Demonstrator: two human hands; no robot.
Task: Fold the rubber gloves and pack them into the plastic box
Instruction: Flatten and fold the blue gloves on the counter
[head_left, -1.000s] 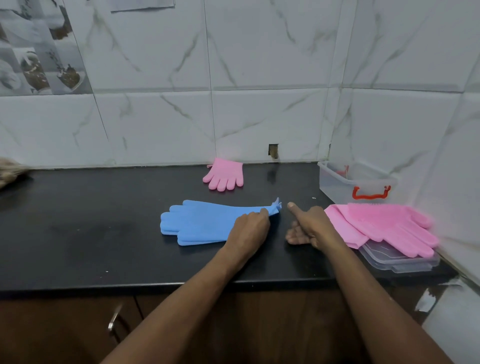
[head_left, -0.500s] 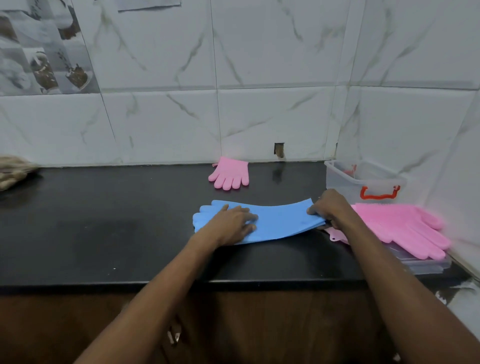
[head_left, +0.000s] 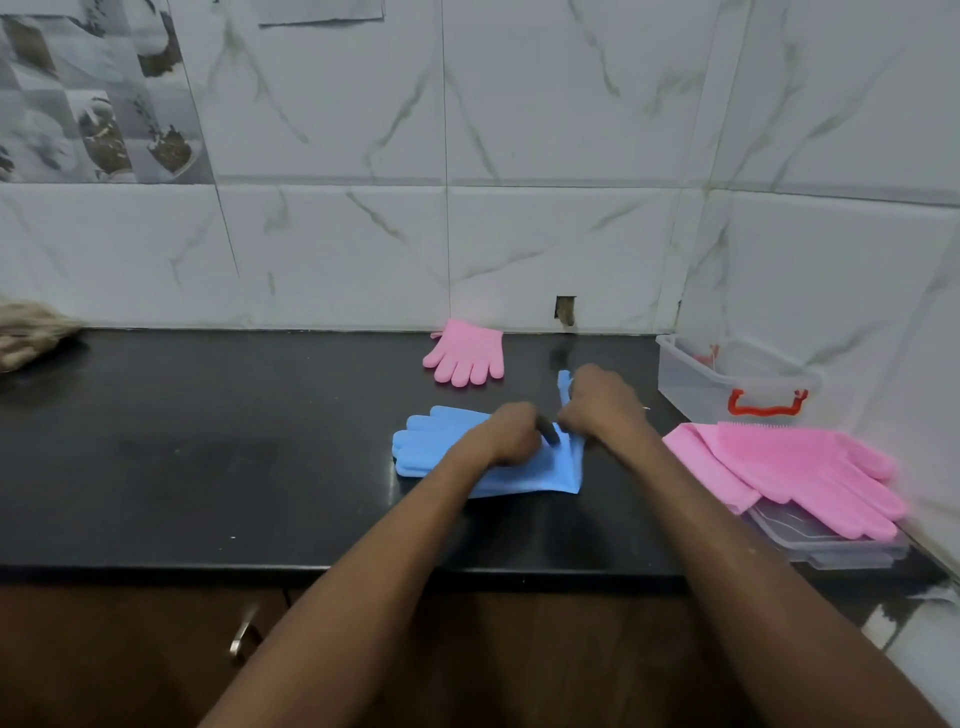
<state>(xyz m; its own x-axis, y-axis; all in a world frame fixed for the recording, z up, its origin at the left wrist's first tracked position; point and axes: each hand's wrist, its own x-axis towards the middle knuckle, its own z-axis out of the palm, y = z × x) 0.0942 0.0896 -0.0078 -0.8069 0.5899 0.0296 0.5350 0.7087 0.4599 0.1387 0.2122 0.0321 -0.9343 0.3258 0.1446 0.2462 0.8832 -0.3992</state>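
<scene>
The blue rubber gloves (head_left: 431, 441) lie on the black counter (head_left: 208, 467), fingers pointing left. My left hand (head_left: 511, 434) presses down on their middle. My right hand (head_left: 602, 402) grips the cuff end, which is lifted and bent upward and leftward over the gloves. A folded pink glove (head_left: 465, 353) lies by the back wall. A pair of pink gloves (head_left: 795, 467) rests on a clear lid (head_left: 821, 540) at the right. The clear plastic box (head_left: 696, 384) with a red handle stands open in the back right corner.
Marble-tiled walls close off the back and right side. A brown cloth-like bundle (head_left: 31, 332) sits at the far left of the counter. Wooden cabinet fronts with a metal handle (head_left: 244, 631) run below the counter's front edge.
My right hand has lifted the blue cuff end and brought it leftward toward my left hand. My left hand slid right to the gloves' middle.
</scene>
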